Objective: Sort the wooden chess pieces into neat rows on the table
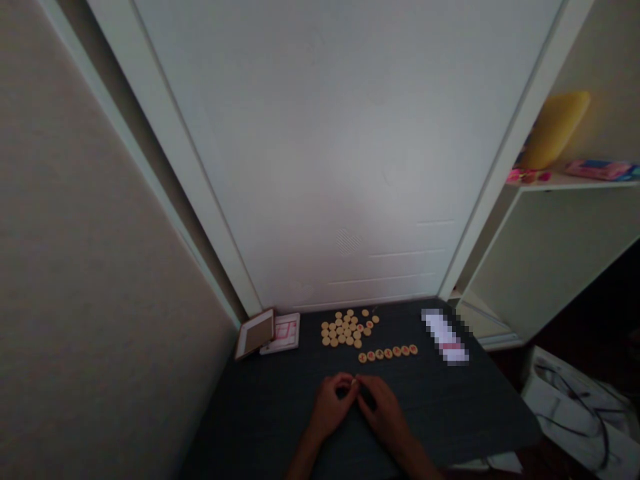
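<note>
Near the front middle of the dark table, my left hand (330,402) and my right hand (381,405) meet at the fingertips. Pinched between them is a small pale round piece (354,383), mostly covered by the fingers; it looks like a Chinese chess piece. Just beyond the hands, several wooden Chinese chess pieces (388,354) lie face up in a slightly slanting row, with red or dark characters. Farther back is a loose cluster of chess pieces (340,330), most showing plain faces and a couple showing red marks.
At the table's (280,393) back left, an open box lid (257,335) leans on a white tray (285,333) with a red-lined print. A blurred-out white object (445,337) lies at the right. A white panel (345,167) rises behind. Cables and a white box (580,407) are at lower right.
</note>
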`<state>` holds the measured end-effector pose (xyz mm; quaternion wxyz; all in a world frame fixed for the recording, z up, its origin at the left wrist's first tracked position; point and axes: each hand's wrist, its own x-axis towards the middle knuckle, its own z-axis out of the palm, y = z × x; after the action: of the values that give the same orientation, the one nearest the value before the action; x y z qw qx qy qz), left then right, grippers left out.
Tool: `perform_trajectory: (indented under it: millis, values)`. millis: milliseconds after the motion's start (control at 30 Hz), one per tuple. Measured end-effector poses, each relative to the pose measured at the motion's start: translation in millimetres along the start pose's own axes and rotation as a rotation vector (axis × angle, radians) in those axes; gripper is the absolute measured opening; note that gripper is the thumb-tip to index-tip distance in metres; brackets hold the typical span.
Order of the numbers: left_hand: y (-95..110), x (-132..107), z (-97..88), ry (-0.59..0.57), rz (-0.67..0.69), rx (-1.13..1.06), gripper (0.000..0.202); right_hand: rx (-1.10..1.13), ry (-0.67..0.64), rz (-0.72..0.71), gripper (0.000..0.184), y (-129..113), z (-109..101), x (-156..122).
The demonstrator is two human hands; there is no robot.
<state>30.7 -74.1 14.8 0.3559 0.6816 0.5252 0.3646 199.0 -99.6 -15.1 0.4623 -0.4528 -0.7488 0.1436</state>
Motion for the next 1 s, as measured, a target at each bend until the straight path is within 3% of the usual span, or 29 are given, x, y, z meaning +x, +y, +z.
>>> perform_trajectory:
  millis: [267,500,633,767,1000]
  values:
    - [2,0,-7.0,-0.037,0.003,0.006,0.034,0.007,0.145,0.122,0.027,5,-8,5]
    - [4,1,-5.5,-0.017,-0.005,0.047,0.034,-0.171,0.229,0.294,0.032,62,-75,-2]
    - [6,1,-5.2,-0.012,0.01,0.097,0.033,-0.276,0.177,0.322,0.033,94,-107,-8]
    - [8,1,-5.8,-0.013,0.02,0.126,0.032,-0.361,0.13,0.253,0.033,109,-113,-12]
    - [9,1,-6.0,-0.007,0.01,0.156,0.029,-0.386,0.126,0.214,0.033,112,-108,-13]
